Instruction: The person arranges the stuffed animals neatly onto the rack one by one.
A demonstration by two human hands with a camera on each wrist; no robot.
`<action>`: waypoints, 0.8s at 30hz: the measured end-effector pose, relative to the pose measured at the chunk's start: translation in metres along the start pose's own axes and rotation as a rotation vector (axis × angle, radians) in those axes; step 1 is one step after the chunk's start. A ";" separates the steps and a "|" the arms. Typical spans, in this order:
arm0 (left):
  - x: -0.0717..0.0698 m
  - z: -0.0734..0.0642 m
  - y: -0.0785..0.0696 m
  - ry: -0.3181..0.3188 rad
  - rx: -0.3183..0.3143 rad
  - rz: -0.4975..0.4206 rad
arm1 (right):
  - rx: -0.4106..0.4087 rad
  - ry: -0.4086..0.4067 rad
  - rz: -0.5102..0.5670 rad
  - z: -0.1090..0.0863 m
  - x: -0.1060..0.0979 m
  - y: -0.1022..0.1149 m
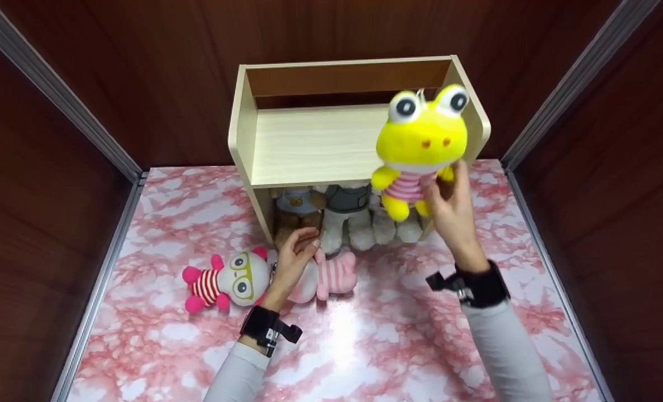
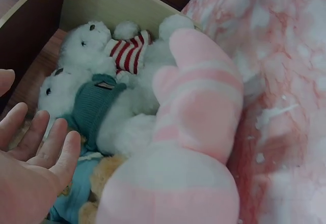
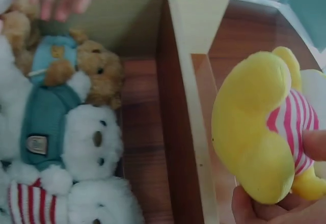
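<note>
A yellow frog plush toy [image 1: 420, 139] in a pink-striped shirt is held up by my right hand [image 1: 455, 215], in front of the shelf's right side. Thumb and fingers grip its striped body in the right wrist view. My left hand [image 1: 292, 265] hovers low, fingers loosely spread with nothing in them. Below that hand lies a pink striped plush toy [image 1: 337, 273], partly hidden in the head view. Beside it, a white plush with yellow glasses [image 1: 243, 279] lies on its back.
The small wooden shelf [image 1: 314, 145] has a bare upper board. Its lower compartment holds a brown bear [image 3: 102, 71] in blue, a white bear [image 3: 89, 137] in a green top and another white bear [image 2: 86, 40] in red stripes. Dark panels [image 1: 46, 223] enclose the marbled table [image 1: 398, 346].
</note>
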State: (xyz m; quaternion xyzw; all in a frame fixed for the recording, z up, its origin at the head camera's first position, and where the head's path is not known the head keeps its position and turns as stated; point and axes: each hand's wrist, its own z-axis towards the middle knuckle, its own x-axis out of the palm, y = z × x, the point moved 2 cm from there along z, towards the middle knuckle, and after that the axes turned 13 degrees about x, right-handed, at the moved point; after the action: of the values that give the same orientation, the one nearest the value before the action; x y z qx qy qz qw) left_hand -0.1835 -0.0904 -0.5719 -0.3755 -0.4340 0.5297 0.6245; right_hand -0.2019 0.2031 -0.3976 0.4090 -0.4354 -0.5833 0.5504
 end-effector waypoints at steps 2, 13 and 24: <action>-0.002 -0.002 0.001 0.002 -0.014 0.021 | 0.039 -0.022 -0.009 0.012 0.000 0.005; -0.003 -0.005 -0.007 0.017 -0.041 0.054 | 0.174 -0.137 -0.102 0.075 0.002 0.016; 0.003 -0.008 -0.007 0.014 -0.046 0.064 | 0.237 -0.193 -0.273 0.110 0.005 0.004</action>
State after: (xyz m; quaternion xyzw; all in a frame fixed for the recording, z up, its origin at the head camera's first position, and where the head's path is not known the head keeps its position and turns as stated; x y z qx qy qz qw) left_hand -0.1733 -0.0886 -0.5674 -0.4069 -0.4295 0.5368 0.6015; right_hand -0.3064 0.2047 -0.3620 0.4682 -0.4922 -0.6337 0.3700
